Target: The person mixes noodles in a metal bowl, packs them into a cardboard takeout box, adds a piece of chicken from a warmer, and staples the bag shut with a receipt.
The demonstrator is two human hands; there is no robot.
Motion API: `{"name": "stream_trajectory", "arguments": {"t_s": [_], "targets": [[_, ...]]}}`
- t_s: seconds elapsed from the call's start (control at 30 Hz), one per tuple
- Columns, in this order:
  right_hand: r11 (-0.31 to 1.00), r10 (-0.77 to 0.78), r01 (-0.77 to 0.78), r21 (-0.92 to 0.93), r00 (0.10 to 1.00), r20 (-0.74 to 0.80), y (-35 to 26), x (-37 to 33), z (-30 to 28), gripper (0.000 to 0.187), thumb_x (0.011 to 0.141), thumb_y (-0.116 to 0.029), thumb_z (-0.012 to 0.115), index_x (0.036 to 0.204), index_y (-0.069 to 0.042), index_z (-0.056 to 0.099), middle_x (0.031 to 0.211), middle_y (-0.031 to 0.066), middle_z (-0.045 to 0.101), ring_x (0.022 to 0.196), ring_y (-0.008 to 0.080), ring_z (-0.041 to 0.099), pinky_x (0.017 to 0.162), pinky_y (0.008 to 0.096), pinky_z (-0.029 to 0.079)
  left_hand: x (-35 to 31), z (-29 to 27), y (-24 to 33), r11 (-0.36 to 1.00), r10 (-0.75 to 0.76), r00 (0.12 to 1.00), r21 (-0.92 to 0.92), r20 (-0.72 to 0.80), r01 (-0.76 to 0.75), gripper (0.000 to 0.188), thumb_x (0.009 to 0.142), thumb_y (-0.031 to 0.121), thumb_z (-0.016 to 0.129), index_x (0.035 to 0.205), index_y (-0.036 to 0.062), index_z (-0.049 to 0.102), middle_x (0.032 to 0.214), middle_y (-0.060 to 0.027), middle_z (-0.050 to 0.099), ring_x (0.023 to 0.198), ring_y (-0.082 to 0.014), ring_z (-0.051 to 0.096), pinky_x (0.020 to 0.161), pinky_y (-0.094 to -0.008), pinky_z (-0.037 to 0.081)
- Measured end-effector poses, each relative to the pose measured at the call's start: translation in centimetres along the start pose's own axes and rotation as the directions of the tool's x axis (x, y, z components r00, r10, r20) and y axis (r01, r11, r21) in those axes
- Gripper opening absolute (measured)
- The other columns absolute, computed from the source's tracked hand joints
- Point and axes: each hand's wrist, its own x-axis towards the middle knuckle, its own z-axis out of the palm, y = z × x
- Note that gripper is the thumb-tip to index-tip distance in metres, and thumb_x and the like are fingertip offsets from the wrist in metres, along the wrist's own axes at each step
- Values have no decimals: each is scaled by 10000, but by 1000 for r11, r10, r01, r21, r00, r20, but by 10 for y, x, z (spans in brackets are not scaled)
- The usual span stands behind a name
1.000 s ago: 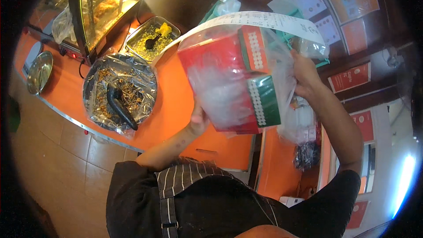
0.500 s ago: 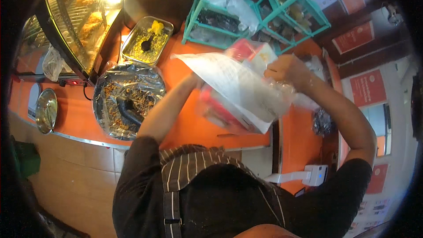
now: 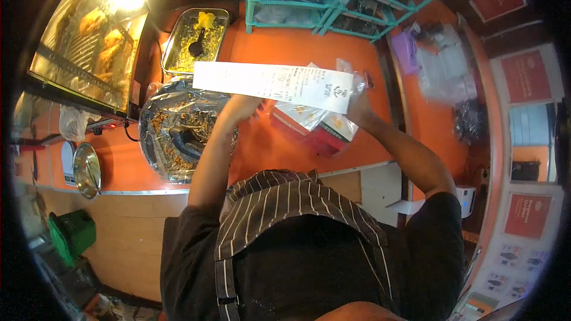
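Observation:
A clear plastic bag (image 3: 342, 134) with red-and-white packs in it hangs tilted over the orange counter. At its top right corner my right hand (image 3: 358, 110) is closed on the bunched plastic. A long white paper slip with print, like a receipt (image 3: 256, 81), stretches leftward from the bag across the front of it. My left hand (image 3: 242, 107) is just below the slip, left of the bag. Its fingers are partly hidden and smeared, so their grip does not show.
On the left, a foil-lined tray (image 3: 178, 116) holds brown crumbs and a dark-handled tool. Behind it stands a metal tray (image 3: 168, 53) of yellow food with a black spoon. A lit glass food warmer (image 3: 89, 53), a steel bowl (image 3: 87, 169) and green racks (image 3: 291, 27) surround the counter.
The bag has dropped lower and turned, showing its red packs. The white paper, earlier spread broad across the bag, now shows as a long strip reaching left. My view has shifted.

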Motion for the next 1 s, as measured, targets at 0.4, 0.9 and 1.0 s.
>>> {"name": "stream_trajectory", "arguments": {"t_s": [0.4, 0.9, 1.0], "targets": [[665, 302, -360, 654, 931, 205, 35, -13, 10, 431, 887, -313, 707, 1222, -50, 637, 1127, 137, 690, 1007, 267, 669, 894, 395, 524, 30, 138, 61, 637, 720, 683, 506, -122, -581, 274, 856, 170, 695, 1059, -15, 688, 1031, -193, 705, 959, -319, 685, 864, -432, 520], [854, 227, -247, 457, 969, 100, 191, -11, -122, 224, 941, -203, 681, 1104, -54, 645, 870, 38, 688, 799, 138, 673, 710, 310, 547, 43, 183, 6, 896, 184, 950, -354, -252, -267, 286, 974, 217, 606, 1139, -16, 627, 957, -140, 679, 766, -220, 655, 660, -375, 553], [879, 467, -457, 137, 766, -441, 347, 39, -219, 120, 950, -166, 642, 1020, -73, 672, 760, 67, 674, 623, 154, 651, 567, 330, 513, 24, 209, 48, 881, 399, 796, 430, -454, -197, 289, 1006, 227, 592, 1078, -39, 678, 897, -138, 689, 748, -196, 655, 638, -330, 535]]}}
